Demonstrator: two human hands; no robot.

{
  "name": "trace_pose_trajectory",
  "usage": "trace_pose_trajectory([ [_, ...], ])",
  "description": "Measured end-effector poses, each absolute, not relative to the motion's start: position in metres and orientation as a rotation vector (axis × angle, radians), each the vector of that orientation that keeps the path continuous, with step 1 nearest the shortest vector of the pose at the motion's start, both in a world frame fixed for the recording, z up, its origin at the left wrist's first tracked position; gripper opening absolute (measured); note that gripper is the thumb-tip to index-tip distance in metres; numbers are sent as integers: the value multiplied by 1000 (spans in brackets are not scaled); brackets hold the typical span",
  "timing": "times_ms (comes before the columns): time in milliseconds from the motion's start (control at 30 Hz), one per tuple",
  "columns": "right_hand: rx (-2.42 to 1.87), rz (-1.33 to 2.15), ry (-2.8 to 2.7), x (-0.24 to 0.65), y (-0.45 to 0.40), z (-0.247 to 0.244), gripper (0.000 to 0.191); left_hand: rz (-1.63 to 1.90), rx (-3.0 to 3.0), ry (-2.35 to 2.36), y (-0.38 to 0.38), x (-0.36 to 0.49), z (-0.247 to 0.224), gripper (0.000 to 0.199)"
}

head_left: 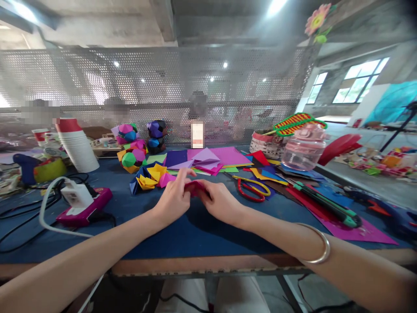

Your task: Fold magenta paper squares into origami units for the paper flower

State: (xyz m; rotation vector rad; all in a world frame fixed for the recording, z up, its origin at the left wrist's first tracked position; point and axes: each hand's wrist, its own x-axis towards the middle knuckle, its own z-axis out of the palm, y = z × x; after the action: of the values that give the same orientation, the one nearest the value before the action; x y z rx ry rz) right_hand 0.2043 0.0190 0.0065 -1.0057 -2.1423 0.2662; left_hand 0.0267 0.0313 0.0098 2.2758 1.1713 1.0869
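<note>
Between my two hands, just above the blue table, is a small piece of dark pink paper (193,188), mostly covered by the fingers. My left hand (174,195) pinches its left side, with the index finger raised and bent. On the other side, my right hand (223,202) grips the paper with thumb and fingers. Yellow folded paper pieces (151,176) and a pink folded piece (166,180) lie just beyond my left hand. Behind the hands rest a lilac folded paper (206,157) and a stack of coloured sheets (231,155). Red-and-yellow scissors (250,191) lie right of my right hand.
A magenta power strip (102,200) with cables and stacked paper cups (78,148) stand left. Folded paper balls (132,156) sit behind. At right are a green-black utility knife (329,206), a pink-lidded bottle (302,150) and a glue gun (387,211). A perforated metal screen (176,78) closes the back.
</note>
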Motion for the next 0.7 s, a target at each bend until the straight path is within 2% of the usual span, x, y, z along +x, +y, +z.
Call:
trace_pose_trajectory([
  [400,-1040,181,-2122,210,24,3,25,602,2357,1652,34,31,16,24],
  [700,-1022,265,-2079,209,27,2,22,559,2422,1751,30,33,21,26],
])
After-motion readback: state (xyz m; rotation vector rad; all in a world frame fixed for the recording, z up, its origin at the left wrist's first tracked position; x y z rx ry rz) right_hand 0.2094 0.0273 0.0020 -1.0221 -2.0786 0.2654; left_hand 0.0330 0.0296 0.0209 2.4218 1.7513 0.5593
